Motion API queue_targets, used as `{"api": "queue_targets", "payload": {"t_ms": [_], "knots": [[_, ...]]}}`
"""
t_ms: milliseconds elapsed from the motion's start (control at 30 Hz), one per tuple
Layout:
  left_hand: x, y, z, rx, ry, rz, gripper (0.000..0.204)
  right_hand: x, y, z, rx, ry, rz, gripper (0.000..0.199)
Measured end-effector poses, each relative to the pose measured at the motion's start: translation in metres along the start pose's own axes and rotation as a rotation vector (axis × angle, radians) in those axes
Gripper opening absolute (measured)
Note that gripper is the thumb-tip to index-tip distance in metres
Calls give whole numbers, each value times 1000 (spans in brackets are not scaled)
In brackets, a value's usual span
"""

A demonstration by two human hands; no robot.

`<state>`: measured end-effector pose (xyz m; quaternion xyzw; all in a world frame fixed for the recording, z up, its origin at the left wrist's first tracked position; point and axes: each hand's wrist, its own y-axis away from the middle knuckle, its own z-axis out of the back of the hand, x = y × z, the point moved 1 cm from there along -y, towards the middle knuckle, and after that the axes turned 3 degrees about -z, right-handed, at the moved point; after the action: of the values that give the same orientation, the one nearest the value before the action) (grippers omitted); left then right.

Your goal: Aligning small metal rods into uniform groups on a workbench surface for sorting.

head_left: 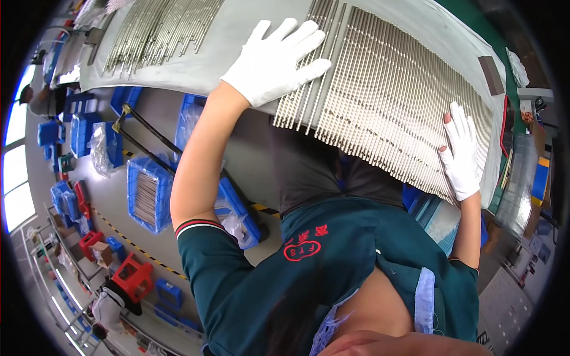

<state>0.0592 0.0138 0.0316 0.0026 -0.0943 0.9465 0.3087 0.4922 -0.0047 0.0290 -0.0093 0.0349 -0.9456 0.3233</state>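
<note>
A wide row of thin shiny metal rods (386,101) lies side by side on a table with a pale cloth. My left hand (273,62), in a white glove, rests with fingers spread at the row's left end, over a few rods set slightly apart from the rest. Toward the right end, my right hand (462,151) lies on the rods with its fingers stretched out. Its white glove leaves the tips of the thumb and one finger bare. Neither hand grasps a rod. Further left on the cloth lies another, looser group of metal rods (163,29).
A dark block (490,75) sits on the cloth beyond the row's right end. Blue crates stand on the floor to the left, one holding rods (145,196) in plastic. Red stools (133,277) and a person in light clothing (110,305) are farther off.
</note>
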Motion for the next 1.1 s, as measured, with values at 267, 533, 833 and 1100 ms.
{"api": "queue_targets", "payload": {"t_ms": [267, 533, 833, 1100], "knots": [[-3, -4, -1, -43, 80, 81, 49, 2, -2, 3, 14, 4, -20, 66], [-18, -15, -13, -91, -43, -76, 59, 4, -3, 3, 7, -20, -22, 64], [-6, -4, -3, -27, -130, -183, 43, 2, -1, 1, -10, -13, -13, 62], [12, 4, 14, -95, -212, -43, 43, 5, -3, 3, -13, -7, -35, 61]]}}
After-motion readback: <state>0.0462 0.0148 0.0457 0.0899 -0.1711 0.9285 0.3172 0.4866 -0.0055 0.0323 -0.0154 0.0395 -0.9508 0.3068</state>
